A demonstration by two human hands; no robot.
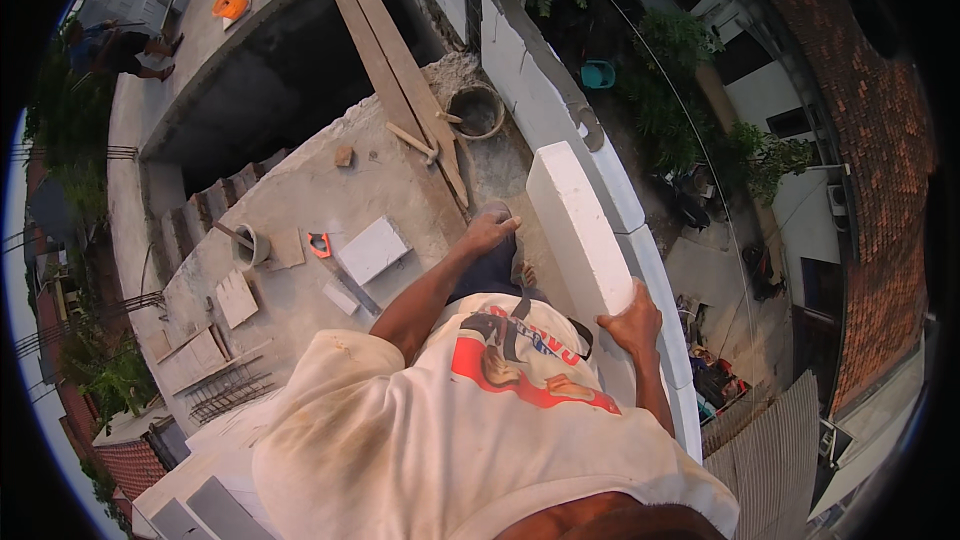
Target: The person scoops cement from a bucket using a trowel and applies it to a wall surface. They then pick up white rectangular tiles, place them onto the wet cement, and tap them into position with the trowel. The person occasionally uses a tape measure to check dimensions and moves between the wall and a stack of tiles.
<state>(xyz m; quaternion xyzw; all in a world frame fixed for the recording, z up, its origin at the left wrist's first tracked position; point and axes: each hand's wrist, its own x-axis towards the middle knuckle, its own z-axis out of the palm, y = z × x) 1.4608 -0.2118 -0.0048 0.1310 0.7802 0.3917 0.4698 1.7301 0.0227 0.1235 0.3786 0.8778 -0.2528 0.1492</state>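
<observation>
White block [572, 225] of light concrete stands tilted on top of the white wall [560, 100], at the edge of the rooftop. Right hand [632, 322] grips its near lower end with the fingers closed around the edge. Left hand [488, 233] hangs beside the block with loose fingers and holds nothing. Behind, a mortar bucket [478, 110] sits near two long planks [385, 50].

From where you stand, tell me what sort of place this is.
Most likely a rooftop building site. A half-built wall of white blocks runs along the edge, the right hand steadies a white block on it, and a mortar bucket sits on the concrete slab.
</observation>
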